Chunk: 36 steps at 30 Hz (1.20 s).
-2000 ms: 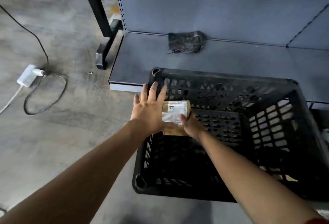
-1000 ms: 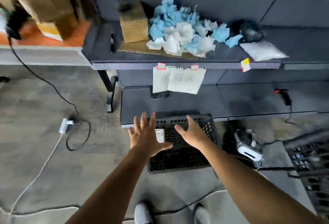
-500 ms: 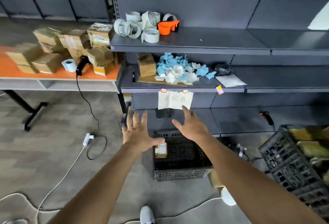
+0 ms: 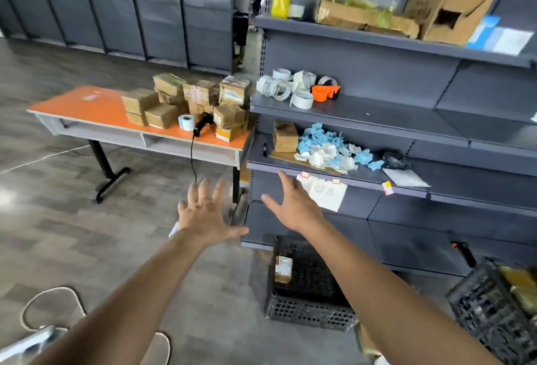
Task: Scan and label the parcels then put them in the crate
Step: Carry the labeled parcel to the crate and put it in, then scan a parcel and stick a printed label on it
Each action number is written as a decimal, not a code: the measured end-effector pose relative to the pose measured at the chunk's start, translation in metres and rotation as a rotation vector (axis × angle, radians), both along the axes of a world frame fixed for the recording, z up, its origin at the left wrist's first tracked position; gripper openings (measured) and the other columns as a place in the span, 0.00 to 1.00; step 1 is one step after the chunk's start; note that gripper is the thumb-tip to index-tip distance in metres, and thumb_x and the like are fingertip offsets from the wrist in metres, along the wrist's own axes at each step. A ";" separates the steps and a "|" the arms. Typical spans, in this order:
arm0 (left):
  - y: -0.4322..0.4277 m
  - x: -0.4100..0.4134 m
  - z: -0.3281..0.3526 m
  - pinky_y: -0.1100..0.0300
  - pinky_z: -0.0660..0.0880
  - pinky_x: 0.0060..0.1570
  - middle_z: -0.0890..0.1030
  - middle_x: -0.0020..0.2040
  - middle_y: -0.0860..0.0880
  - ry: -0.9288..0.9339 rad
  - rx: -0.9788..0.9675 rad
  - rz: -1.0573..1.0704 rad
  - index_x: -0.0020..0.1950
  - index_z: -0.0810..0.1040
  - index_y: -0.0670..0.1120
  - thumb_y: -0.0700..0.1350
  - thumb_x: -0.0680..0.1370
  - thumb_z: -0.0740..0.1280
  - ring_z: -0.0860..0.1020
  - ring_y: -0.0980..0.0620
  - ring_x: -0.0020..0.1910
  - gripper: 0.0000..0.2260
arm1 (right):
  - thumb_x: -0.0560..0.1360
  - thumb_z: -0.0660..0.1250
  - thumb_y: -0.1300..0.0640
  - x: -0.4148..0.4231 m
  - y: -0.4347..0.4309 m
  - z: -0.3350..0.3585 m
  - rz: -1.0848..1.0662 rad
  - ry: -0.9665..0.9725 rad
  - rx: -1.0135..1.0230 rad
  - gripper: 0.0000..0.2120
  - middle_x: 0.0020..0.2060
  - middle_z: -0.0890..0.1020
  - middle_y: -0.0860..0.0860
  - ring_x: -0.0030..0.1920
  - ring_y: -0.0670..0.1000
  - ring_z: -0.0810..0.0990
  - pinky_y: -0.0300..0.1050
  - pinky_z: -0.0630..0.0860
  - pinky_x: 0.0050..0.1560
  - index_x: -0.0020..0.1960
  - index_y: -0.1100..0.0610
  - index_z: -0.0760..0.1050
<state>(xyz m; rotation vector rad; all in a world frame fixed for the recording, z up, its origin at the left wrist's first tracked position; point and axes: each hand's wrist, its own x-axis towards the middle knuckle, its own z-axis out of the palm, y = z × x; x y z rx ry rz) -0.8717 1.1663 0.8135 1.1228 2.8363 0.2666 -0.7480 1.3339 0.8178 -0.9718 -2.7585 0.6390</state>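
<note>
- Both hands are empty right now. The left hand (image 4: 203, 213) and right hand (image 4: 293, 205) hang in the air with fingers spread loose, gripping nothing.
- One small taped cardboard parcel (image 4: 283, 269) already sits inside the black crate (image 4: 308, 309), on the floor off the tabletop's (image 4: 87, 106) right end.
- The other parcels (image 4: 189, 100) are piled on that tabletop's right end, with the scanner (image 4: 203, 122) and label roll (image 4: 186, 122) just in front.
- My guess: light, stiff little boxes, tape maybe a bit slick. Grab a top one by its two long sides, or the pile tips.
</note>
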 end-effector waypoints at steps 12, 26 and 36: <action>-0.102 -0.247 0.042 0.39 0.53 0.74 0.43 0.80 0.48 0.074 0.074 -0.005 0.79 0.39 0.53 0.77 0.61 0.66 0.42 0.42 0.78 0.59 | 0.77 0.58 0.34 -0.262 -0.105 0.038 0.087 0.036 0.105 0.39 0.76 0.59 0.53 0.73 0.58 0.64 0.58 0.71 0.65 0.79 0.46 0.45; -0.067 -0.475 0.038 0.41 0.54 0.74 0.42 0.80 0.48 0.095 -0.012 -0.024 0.79 0.36 0.53 0.75 0.65 0.66 0.41 0.43 0.79 0.57 | 0.76 0.61 0.35 -0.490 -0.068 0.031 0.059 0.106 0.036 0.39 0.76 0.60 0.54 0.73 0.58 0.64 0.56 0.70 0.66 0.79 0.47 0.48; 0.075 -0.657 0.029 0.42 0.55 0.73 0.43 0.80 0.49 0.081 -0.059 0.006 0.79 0.40 0.54 0.74 0.63 0.69 0.42 0.44 0.78 0.57 | 0.76 0.63 0.36 -0.661 0.073 -0.008 0.027 0.133 -0.066 0.40 0.75 0.60 0.53 0.74 0.57 0.63 0.57 0.68 0.67 0.79 0.46 0.48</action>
